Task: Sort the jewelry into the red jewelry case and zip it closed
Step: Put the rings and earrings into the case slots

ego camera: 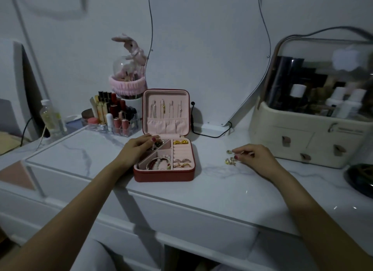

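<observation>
The red jewelry case point(164, 174) lies open on the marble vanity top, lid upright with several necklaces point(166, 108) hanging inside. Its pink tray holds bead bracelets point(159, 164), gold earrings point(180, 142) and rings point(182, 163). My left hand point(139, 147) rests over the back left compartment, fingers curled on a dark bead bracelet point(158, 144). To the right of the case, my right hand point(255, 156) pinches at a small cluster of loose gold jewelry point(230, 159) on the tabletop; whether it grips a piece is unclear.
A clear lipstick organizer point(114, 117) and a pink rabbit dome point(127, 72) stand behind the case on the left. A cream cosmetics box point(310, 129) fills the back right. A black cable point(210, 134) runs behind the case. A dark round object point(361, 179) sits at the right edge.
</observation>
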